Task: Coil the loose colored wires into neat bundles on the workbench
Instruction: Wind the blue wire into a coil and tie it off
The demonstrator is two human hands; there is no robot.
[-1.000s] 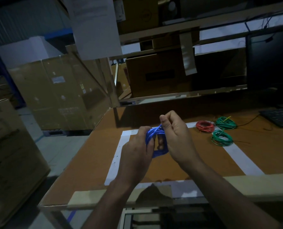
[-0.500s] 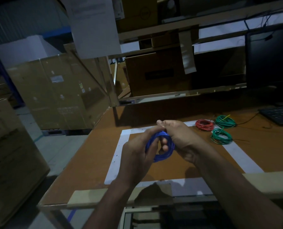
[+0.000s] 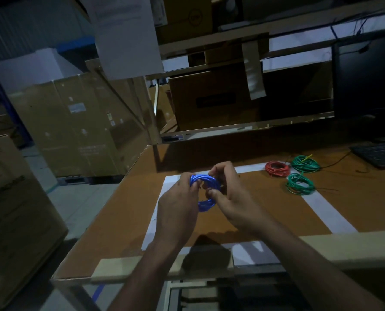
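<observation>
Hands are holding a blue coil (image 3: 206, 189) above the bench (image 3: 128, 212), near its front left: the left hand (image 3: 178, 203) is gripping the coil's left side, the right hand (image 3: 229, 196) pinching its right side. Red (image 3: 277, 168) and two green coils (image 3: 300, 184) are lying far right.
</observation>
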